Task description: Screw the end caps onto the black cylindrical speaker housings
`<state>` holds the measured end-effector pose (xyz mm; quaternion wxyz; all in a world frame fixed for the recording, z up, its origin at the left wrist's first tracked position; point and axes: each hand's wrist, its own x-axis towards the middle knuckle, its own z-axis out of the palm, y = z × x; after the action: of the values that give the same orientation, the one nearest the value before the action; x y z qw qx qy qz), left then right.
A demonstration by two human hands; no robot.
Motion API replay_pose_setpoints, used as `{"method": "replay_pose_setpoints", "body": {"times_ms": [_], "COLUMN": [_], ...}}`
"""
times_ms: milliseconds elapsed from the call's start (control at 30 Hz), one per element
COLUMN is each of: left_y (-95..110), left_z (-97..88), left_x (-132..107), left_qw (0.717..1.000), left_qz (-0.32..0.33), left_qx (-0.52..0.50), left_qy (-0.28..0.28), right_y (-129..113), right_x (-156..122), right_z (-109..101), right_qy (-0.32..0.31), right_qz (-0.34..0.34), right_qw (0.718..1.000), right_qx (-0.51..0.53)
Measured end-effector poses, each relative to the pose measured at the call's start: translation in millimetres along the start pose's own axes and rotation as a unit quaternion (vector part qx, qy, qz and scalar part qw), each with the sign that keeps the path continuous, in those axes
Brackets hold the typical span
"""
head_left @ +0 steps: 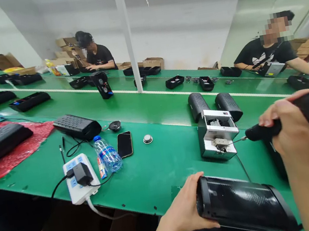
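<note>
My left hand (186, 209) grips the left end of a black cylindrical speaker housing (242, 203) lying across the near edge of the green bench. My right hand (294, 130) is wrapped around a black electric screwdriver (300, 113). The screwdriver's thin bit points left, and its tip touches the front of a small white-and-silver screw feeder box (216, 134). Two more black speaker housings (214, 105) lie just behind that box.
On the green bench (158, 170) lie a white power strip with a black adapter (78, 176), a water bottle (107, 153), a phone (124, 144), a small round part (147, 139) and a speaker driver (114, 126). A long black speaker (77, 126) lies left. Other people work across the belt.
</note>
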<state>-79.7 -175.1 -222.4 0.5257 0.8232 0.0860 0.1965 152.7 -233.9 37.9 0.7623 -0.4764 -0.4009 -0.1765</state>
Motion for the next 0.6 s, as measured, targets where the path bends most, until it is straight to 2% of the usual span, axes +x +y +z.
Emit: {"method": "replay_pose_setpoints", "body": {"times_ms": [67,233,600], "left_y": [1,4,4], "left_z": [-0.7,-1.1,-0.5], "left_x": [0,0,-1], "left_qw": [1.000,0.999,0.999], "left_qz": [-0.012,-0.042,-0.035], "left_qx": [0.005,0.004,0.017], "left_qy": [-0.003,-0.004,-0.002], "right_y": [11,28,29], "right_x": [-1,-8,-6], "right_z": [8,16,16], "right_qy": [-0.025,-0.062,-0.064], "right_qz": [-0.011,0.039,0.082], "right_qw": [1.000,0.997,0.994], "right_qx": [0.000,-0.033,-0.023]}}
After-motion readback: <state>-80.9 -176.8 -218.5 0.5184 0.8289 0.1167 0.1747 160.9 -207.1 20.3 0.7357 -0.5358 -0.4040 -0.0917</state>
